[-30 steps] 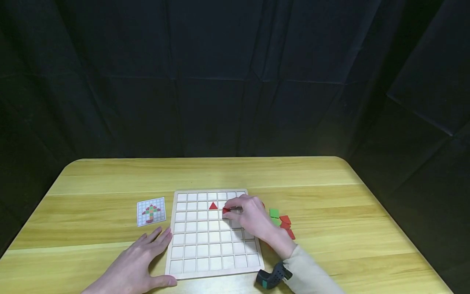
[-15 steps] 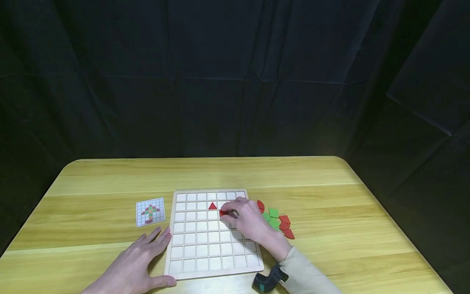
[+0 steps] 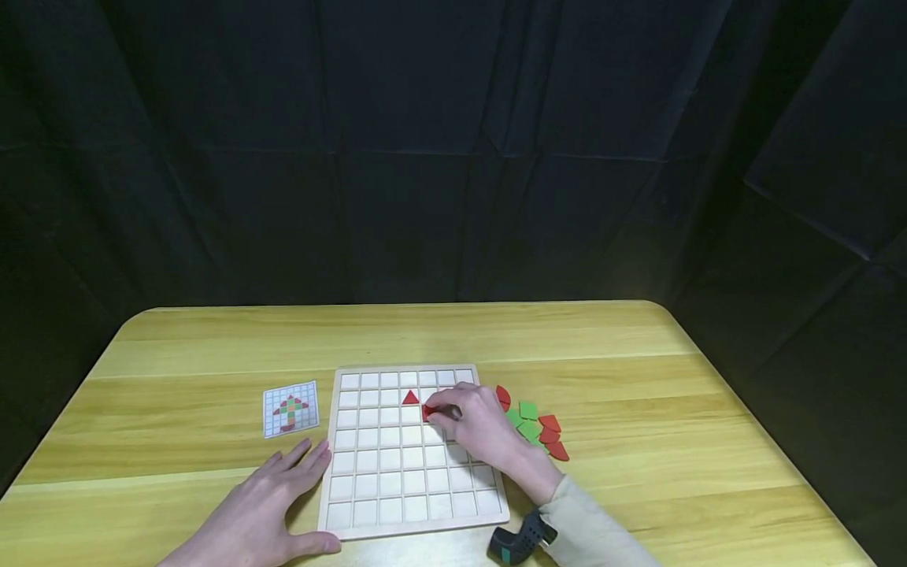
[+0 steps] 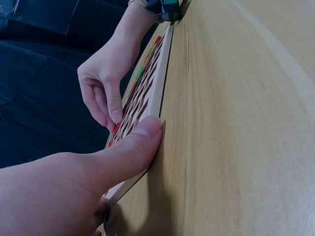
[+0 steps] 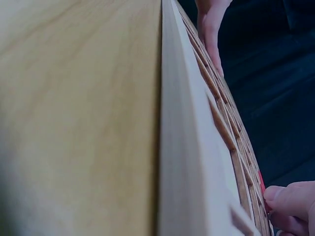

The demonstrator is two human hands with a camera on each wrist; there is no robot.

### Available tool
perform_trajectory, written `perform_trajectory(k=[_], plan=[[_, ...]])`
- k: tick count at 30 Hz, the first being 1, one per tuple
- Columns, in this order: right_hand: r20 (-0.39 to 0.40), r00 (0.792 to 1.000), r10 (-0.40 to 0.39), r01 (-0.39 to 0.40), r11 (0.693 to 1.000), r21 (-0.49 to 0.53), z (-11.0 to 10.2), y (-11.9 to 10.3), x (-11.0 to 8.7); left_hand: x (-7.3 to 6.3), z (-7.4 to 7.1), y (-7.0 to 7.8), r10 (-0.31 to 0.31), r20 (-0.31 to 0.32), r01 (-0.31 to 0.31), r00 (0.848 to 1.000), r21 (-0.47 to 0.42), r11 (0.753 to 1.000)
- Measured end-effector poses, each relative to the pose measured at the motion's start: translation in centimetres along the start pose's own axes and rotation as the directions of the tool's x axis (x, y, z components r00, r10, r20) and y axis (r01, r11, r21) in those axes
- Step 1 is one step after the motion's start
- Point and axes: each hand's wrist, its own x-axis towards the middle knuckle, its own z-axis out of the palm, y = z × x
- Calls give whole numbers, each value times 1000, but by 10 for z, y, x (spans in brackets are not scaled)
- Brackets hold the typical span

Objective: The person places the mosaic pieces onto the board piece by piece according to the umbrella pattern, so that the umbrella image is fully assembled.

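Observation:
A white board [image 3: 390, 482] with a wooden grid of square cells lies on the table. One red triangle [image 3: 410, 398] sits in a cell of its second row from the top. My right hand [image 3: 476, 425] pinches a red piece [image 3: 427, 413] between thumb and fingers, over a cell just below and right of the triangle; the fingers cover part of its outline. At the board's left side my left hand [image 3: 272, 500] lies with fingers spread, fingertips touching the frame. The left wrist view shows its thumb [image 4: 140, 137] against the board's near edge.
Left of the board lies a card [image 3: 291, 409] with a coloured grid pattern. Right of it, beyond my right hand, several green squares [image 3: 527, 410] and red pieces [image 3: 549, 424] lie in a loose group. A dark wrist strap [image 3: 520, 539] hangs by the right sleeve.
My right hand has shifted slightly left and down with the red piece, which now lies lower against the cell. The left hand stays in place.

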Motion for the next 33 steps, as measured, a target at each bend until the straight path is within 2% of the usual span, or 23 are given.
perform_trajectory(k=[6, 14, 21, 33], plan=[[16, 1000, 23, -24, 1000, 5, 0, -2, 0, 0, -1, 0, 3, 5, -3, 1000, -3, 1000], [20, 1000, 8, -9, 999, 33, -1, 1, -1, 0, -1, 0, -6, 15, 6, 1000, -4, 1000], [2, 1000, 8, -8, 999, 47, -14, 10, -13, 1, -1, 2, -3, 21, 3, 1000, -12, 1000], [-67, 986, 152, -153, 988, -16, -52, 42, -43, 0, -1, 1, 5, -6, -5, 1000, 2, 1000]])
